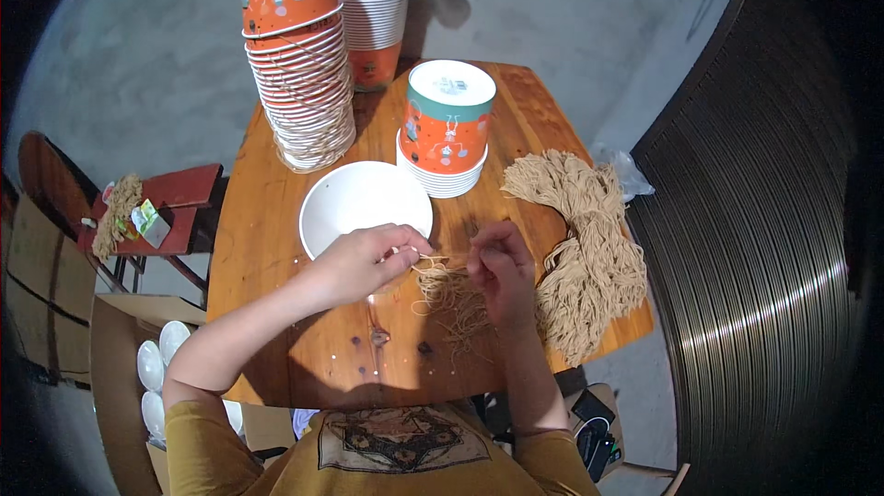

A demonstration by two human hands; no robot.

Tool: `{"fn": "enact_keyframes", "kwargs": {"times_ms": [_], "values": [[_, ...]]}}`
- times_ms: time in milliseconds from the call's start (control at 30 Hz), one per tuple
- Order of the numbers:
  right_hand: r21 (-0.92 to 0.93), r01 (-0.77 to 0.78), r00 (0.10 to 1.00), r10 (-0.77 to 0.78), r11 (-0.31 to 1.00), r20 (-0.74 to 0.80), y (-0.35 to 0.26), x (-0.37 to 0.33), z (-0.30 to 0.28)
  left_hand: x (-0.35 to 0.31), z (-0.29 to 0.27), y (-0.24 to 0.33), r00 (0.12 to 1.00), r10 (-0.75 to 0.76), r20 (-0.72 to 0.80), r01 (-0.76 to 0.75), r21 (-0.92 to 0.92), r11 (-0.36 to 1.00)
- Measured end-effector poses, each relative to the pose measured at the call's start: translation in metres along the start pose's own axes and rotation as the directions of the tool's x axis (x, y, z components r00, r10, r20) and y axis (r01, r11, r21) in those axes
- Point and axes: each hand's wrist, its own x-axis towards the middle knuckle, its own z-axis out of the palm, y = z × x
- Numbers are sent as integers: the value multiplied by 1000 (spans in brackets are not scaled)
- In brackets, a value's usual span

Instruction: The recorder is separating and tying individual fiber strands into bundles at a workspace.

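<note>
My left hand (373, 261) pinches a strand of tan string (433, 259) between thumb and fingertips, over the near rim of a round white bowl (359, 201). Just to the right, my right hand (505, 270) is raised with its fingers curled and pressed together; whatever is in that pinch is too fine to make out. Between and below both hands lies a loose tangle of tan string (456, 301) on the wooden table (304, 339). A thick bundle of the same string (589, 256) spreads beside my right hand.
Behind the bowl stand a short upside-down stack of orange paper buckets (448, 141), a tall stack wound with string (302, 81) and another tall stack (373, 8). A clear plastic bag (629, 178) touches the right edge. A box of white bowls (152, 367) sits lower left, near a red bench (184, 197).
</note>
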Motion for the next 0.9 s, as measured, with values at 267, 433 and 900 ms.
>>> {"fn": "enact_keyframes", "kwargs": {"times_ms": [267, 433, 900], "values": [[160, -44, 997, 33, 986, 72, 5, -2, -11, 1, 0, -3, 993, -57, -105, 50, -71, 996], [-281, 41, 989, 0, 959, 146, 18, 1, -19, 6, -7, -7, 961, -270, 62, 258, -551, 794], [-630, -9, 882, 303, 776, 361, 3, -5, 9, 3, -13, -6, 948, -309, 71, 286, -609, 739]]}}
